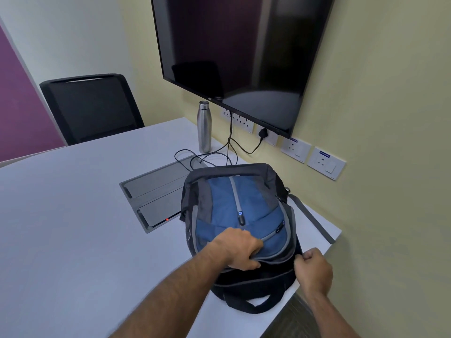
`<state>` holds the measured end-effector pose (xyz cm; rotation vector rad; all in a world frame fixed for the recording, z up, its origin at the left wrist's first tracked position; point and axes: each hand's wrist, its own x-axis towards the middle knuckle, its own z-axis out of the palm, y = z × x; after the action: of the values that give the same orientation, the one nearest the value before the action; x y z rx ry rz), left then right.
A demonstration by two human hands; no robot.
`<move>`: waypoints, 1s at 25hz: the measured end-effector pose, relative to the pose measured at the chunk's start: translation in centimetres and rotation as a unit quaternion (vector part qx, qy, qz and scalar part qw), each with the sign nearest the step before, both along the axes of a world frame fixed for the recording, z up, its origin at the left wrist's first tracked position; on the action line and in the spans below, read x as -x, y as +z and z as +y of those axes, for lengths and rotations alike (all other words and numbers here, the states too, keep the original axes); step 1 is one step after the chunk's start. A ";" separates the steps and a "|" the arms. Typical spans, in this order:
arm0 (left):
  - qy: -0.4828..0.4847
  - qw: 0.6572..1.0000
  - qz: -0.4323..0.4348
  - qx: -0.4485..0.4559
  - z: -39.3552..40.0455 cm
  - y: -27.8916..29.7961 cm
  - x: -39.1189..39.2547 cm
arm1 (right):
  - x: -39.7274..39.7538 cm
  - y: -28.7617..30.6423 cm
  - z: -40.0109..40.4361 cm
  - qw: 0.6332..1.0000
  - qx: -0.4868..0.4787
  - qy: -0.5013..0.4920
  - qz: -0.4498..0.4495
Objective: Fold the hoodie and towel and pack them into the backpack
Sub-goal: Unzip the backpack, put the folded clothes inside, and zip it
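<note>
Two bare hands are busy on the backpack (240,211). The left hand (240,248) lies on the near part of the blue front, and its fingers (253,251) are curled tight on the grey edge by the zip. The right hand (313,270) is at the bag's near right corner. Its fingers (301,258) are pinched together on something small at the black edge, but it is too little to tell what.

The backpack is blue, grey and black. It lies flat on the white surface (73,215), close to the right edge, with its black handle (253,304) at the near end. One grey strap (314,220) trails off to the right. The bag sits right under both hands, so the hands and the bag are touching.

Just left of the bag is a grey hatch (156,189) set into the surface, and the bag covers one corner of it. Black wires (212,157) run from behind the bag up to the wall plugs (266,135). A shiny metal bottle (203,126) stands at the far side, near the wall. A big dark screen (244,52) hangs above it. A black chair (92,106) waits at the far left.
</note>
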<state>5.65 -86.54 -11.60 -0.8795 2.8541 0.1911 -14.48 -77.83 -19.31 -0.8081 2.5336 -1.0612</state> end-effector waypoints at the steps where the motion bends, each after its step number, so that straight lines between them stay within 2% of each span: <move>1: 0.007 1.000 -0.009 0.005 0.3 -0.6 0.4 | 0.0 0.0 -0.1 1.000 0.011 0.002 -0.005; 5: 0.022 0.999 -0.027 0.009 1.2 -2.7 1.1 | 0.1 0.3 -0.1 1.000 0.019 0.009 -0.020; 8: 0.016 0.999 0.010 -0.028 0.9 -3.2 0.0 | 0.1 1.5 -0.7 0.994 0.112 0.000 0.007; 11: 0.056 0.985 0.153 -0.062 0.3 -3.0 -2.3 | -2.1 3.8 -4.0 0.970 0.201 0.108 0.084; 13: 0.132 0.954 0.266 -0.042 -0.9 -3.2 -4.6 | -5.0 5.0 -7.6 0.938 0.214 0.223 0.155; 15: 0.233 0.911 0.340 -0.008 -2.4 -3.8 -7.3 | -8.0 5.8 -11.3 0.906 0.157 0.321 0.225; 17: 0.339 0.867 0.364 0.008 -3.8 -4.7 -10.1 | -10.4 6.0 -14.9 0.870 0.016 0.403 0.282; 20: 0.461 0.812 0.354 -0.041 -5.5 -7.2 -13.8 | -11.9 6.0 -18.6 0.819 -0.203 0.462 0.271; 22: 0.491 0.811 0.301 -0.100 -6.1 -9.1 -15.5 | -11.3 5.4 -19.3 0.801 -0.283 0.468 0.244; 25: 0.464 0.842 0.211 -0.176 -6.6 -11.4 -16.2 | -10.1 4.6 -18.4 0.784 -0.329 0.488 0.196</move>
<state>21.87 -93.10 -23.05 -2.2474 2.2735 1.0791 -4.38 -96.23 -14.74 -1.8741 1.9451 0.3425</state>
